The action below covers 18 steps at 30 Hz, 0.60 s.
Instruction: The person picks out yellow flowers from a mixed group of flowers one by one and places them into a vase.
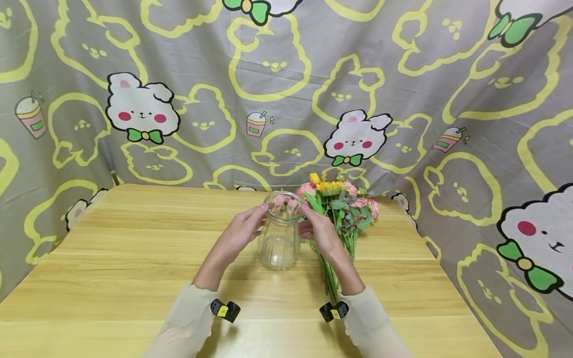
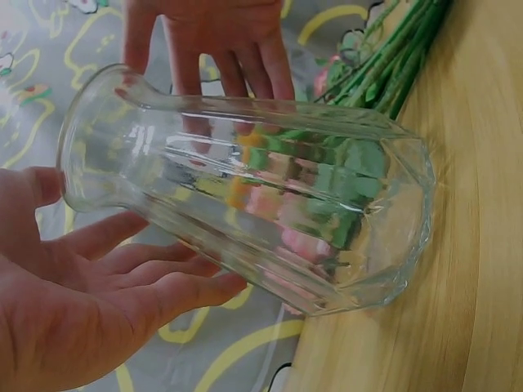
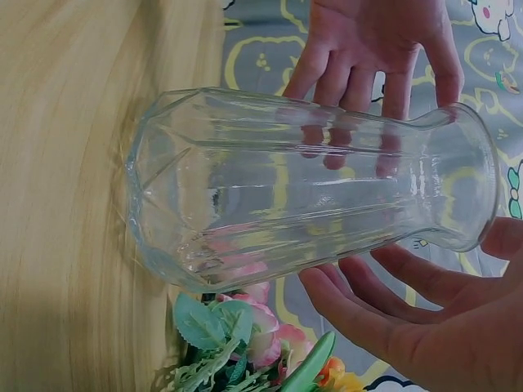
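Observation:
A clear, ribbed glass vase stands upright on the wooden table, its flared rim up and its base at the tabletop. My left hand holds it from the left, with the thumb by the rim and the fingers along the neck and upper body. From the opposite side my right hand holds it in the same way. Both hands also show around the vase in the wrist views, the left hand close in one and the right hand in the other. Nothing is inside the vase.
Right of the vase lies a bunch of flowers with pink and yellow-orange blooms, its green stems running toward me under the right forearm. The wooden table is bordered at the back and sides by a grey printed curtain.

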Available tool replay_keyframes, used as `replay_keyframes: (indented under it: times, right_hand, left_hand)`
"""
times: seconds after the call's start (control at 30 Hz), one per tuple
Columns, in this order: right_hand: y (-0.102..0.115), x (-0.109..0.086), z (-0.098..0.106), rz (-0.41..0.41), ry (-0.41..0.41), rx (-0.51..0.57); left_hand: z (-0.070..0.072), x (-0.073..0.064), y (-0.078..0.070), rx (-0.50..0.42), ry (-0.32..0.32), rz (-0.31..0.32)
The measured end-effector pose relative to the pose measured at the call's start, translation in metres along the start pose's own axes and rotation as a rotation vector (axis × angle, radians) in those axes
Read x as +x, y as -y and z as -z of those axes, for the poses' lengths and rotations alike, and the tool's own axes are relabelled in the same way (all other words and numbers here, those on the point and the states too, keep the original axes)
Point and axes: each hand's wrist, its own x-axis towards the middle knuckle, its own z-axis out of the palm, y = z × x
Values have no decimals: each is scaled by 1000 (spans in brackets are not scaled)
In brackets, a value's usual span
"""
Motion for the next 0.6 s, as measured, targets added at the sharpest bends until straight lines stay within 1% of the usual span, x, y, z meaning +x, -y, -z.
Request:
replay_keyframes:
  times: [0.23, 0.6]
  right_hand:
    - [1, 0, 0, -6, -2, 5]
    - [1, -1, 0, -8, 3, 2]
  left_hand:
    - [1, -1, 0, 13, -6, -11]
    - [3, 2, 2, 0, -12, -18]
